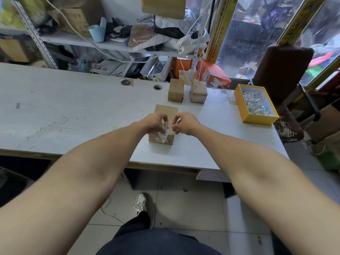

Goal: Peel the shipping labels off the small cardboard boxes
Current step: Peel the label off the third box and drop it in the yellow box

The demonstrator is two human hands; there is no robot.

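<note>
Small brown cardboard box standing near front edge of white scuffed table, toward its right end. Left hand over box top, fingers curled, pinching crumpled white shipping label half lifted off box, lower part still stuck on near face. Right hand just beside, fingertips pinched at label's right edge. Two more small brown cardboard boxes side by side at back edge. Open yellow tray-like box of crumpled label scraps at right edge.
</note>
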